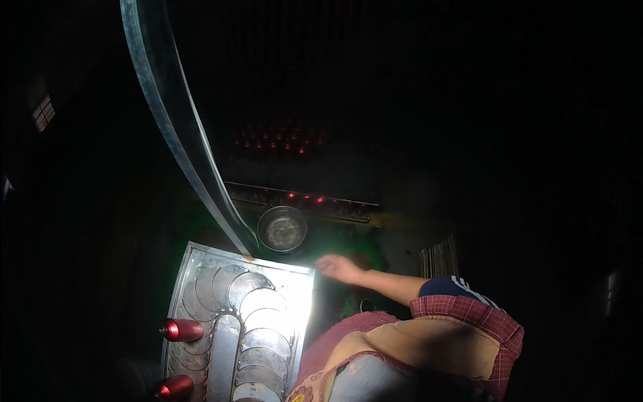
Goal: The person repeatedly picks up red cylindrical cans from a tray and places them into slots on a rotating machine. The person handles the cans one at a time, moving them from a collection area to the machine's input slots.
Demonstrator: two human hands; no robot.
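My right hand [340, 269] reaches in from the right, its bare forearm coming out of a navy sleeve with white stripes. The fingers are loosely bent, somewhat blurred, and I see nothing held in them. They are nearest to the brightly lit right edge of a metal conveyor [226, 358], whose crescent-shaped plates run in a U-shaped loop. Two shiny red cylinders [182, 329] [175, 387] lie or lean on its left run; which of the two I cannot tell. My left hand is out of view.
A long metal chute [175, 130] slopes down to the conveyor's far edge. Beyond it stands a round metal pot [282, 229]. Rows of red glints [274, 142] show in the dark farther off. Thin upright strips [439, 259] stand right of my hand. My plaid apron [429, 338] fills the bottom.
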